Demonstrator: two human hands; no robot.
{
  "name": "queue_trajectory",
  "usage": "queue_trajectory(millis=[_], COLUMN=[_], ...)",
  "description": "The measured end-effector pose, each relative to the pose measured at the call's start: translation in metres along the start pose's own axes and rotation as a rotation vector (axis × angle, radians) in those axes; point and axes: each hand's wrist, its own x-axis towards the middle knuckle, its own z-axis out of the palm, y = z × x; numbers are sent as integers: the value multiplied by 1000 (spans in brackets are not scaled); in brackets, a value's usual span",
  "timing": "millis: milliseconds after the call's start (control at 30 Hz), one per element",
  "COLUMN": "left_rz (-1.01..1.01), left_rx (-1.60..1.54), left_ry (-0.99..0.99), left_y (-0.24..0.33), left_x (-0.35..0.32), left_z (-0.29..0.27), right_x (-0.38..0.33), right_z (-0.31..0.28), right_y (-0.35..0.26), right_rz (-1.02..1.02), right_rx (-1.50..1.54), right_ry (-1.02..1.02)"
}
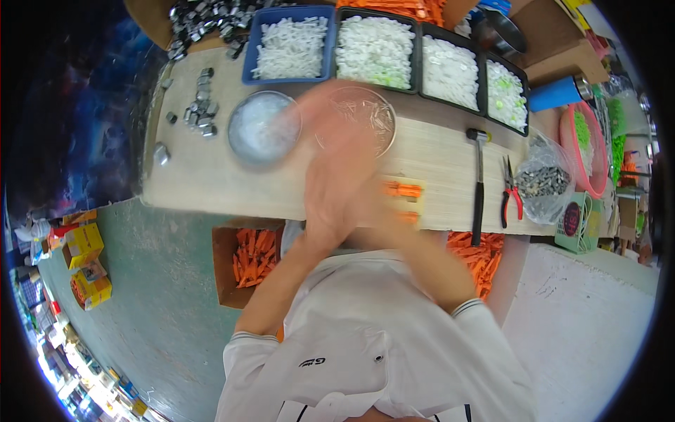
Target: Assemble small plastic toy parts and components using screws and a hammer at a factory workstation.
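My two hands are raised together over the middle of the wooden bench (197,183) and are badly smeared by motion. My left hand (330,165) and my right hand (376,207) overlap, so I cannot make out fingers or anything held. Behind them stand a metal bowl of white material (261,130) and a clear bowl of thin metal pins (365,112). Two small orange pieces (402,190) lie on the bench just right of my hands.
Trays of white plastic parts (373,50) line the far edge, with a blue tray (292,48) at their left. Metal nuts (200,111) lie at the left. Hammer (478,186), pliers (510,195) and a bag of metal parts (545,181) lie at the right. A box of orange parts (252,259) sits below the bench.
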Motion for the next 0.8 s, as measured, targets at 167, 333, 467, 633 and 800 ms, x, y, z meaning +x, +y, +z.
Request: queue_trajectory(millis=[167, 333, 467, 633, 800], left_rz=[15, -55, -35, -48, -51], left_rx=[280, 372, 343, 301, 250], left_ry=[-101, -141, -153, -137, -136], left_y=[-18, -37, -34, -38, -33], left_x=[47, 40, 47, 46, 46], left_z=[34, 46, 48, 44, 38], right_x=[-59, 24, 53, 62, 64], right_z=[104, -50, -188, -210, -205], right_y=[-100, 29, 120, 126, 132], right_rz=[-416, -101, -121, 2, 10], right_rx=[500, 2, -825, -1144, -1136], right_ry=[-1008, -3, 340, 146, 91])
